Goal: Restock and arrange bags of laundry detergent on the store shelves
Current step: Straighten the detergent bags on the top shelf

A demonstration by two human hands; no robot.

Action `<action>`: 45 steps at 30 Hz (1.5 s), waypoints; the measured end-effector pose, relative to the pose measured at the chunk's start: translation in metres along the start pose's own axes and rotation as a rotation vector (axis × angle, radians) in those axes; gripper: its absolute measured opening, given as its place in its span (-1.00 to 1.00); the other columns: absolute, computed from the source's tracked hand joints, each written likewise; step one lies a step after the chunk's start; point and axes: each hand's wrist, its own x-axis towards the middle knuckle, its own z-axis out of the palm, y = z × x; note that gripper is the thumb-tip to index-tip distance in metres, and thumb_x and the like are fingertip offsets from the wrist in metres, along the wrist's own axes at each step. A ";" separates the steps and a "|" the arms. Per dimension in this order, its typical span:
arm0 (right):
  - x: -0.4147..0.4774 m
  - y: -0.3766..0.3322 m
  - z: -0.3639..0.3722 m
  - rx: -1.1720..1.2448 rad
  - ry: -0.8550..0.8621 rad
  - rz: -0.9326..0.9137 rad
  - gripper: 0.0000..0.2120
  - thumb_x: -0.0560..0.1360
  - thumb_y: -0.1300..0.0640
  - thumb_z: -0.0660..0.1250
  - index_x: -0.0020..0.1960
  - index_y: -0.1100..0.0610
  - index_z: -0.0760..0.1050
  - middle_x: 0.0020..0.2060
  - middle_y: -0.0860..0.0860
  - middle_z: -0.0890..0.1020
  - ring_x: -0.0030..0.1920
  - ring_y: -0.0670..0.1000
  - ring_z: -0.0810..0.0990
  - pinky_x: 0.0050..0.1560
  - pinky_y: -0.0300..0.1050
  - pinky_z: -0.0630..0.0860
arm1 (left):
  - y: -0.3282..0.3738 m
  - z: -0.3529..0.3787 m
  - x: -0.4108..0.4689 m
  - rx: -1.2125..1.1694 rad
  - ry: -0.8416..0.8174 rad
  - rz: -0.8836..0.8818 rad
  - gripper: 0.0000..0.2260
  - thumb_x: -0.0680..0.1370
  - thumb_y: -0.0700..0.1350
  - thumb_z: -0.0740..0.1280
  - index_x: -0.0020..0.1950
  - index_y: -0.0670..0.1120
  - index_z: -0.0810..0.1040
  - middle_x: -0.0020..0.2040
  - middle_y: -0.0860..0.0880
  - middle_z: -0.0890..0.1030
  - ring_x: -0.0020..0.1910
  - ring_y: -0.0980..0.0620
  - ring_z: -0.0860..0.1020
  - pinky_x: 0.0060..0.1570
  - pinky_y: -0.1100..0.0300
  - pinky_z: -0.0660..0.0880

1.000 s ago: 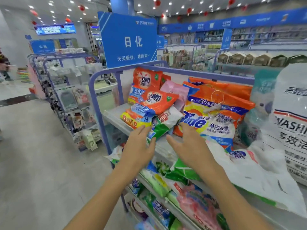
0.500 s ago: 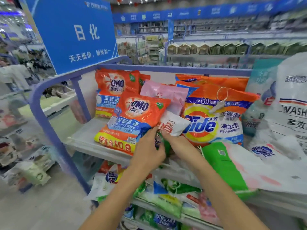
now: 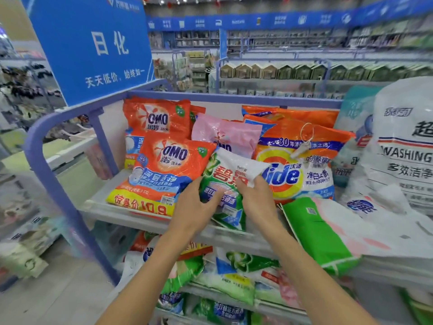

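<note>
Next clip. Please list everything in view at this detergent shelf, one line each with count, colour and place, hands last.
sign: one, blue with white characters, upper left
shelf frame: one, lavender-blue, around the top shelf
OMO bags: two plainly visible, orange, top shelf left, one in front of the other
pink bag: one, pink, top shelf middle, at the back
Tide bag: one, orange, right of middle; another orange bag behind it
small bag: one, green and white, middle front
flat bag: one, green and white, lying at the front right
white bag: one, white with dark print, far right
lower bags: several, green, white, pink, on the shelves below
left hand: grips the small bag's lower part
right hand: grips its upper part
</note>
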 end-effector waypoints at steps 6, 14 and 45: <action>-0.018 -0.037 -0.062 0.174 -0.034 -0.122 -0.86 0.64 0.18 0.33 0.15 -0.02 0.54 0.06 -0.07 0.72 0.01 -0.03 0.73 -0.05 -0.10 0.67 | 0.014 -0.004 0.008 -0.393 -0.155 -0.121 -0.44 0.48 0.30 0.40 0.39 0.06 0.49 0.22 0.16 0.64 0.10 0.16 0.64 -0.01 0.30 0.49; -0.043 -0.040 -0.121 0.403 0.055 -0.064 -0.80 0.57 0.18 0.40 0.18 0.02 0.60 0.01 0.04 0.76 -0.08 0.08 0.76 -0.18 -0.07 0.70 | 0.052 0.000 -0.007 -0.670 -0.440 -0.041 -0.61 0.30 -0.14 0.56 0.11 -0.03 0.63 -0.04 0.05 0.76 -0.06 0.05 0.73 -0.09 0.24 0.64; -0.334 0.051 -0.602 0.425 0.704 0.087 -0.76 0.45 -0.06 0.50 0.08 0.00 0.71 0.04 0.07 0.76 0.05 0.17 0.74 0.25 0.25 0.58 | 0.391 0.331 -0.307 -0.774 -0.939 -0.102 -0.42 0.41 0.30 0.48 0.22 -0.10 0.64 0.03 -0.14 0.74 -0.01 -0.20 0.73 0.12 -0.26 0.60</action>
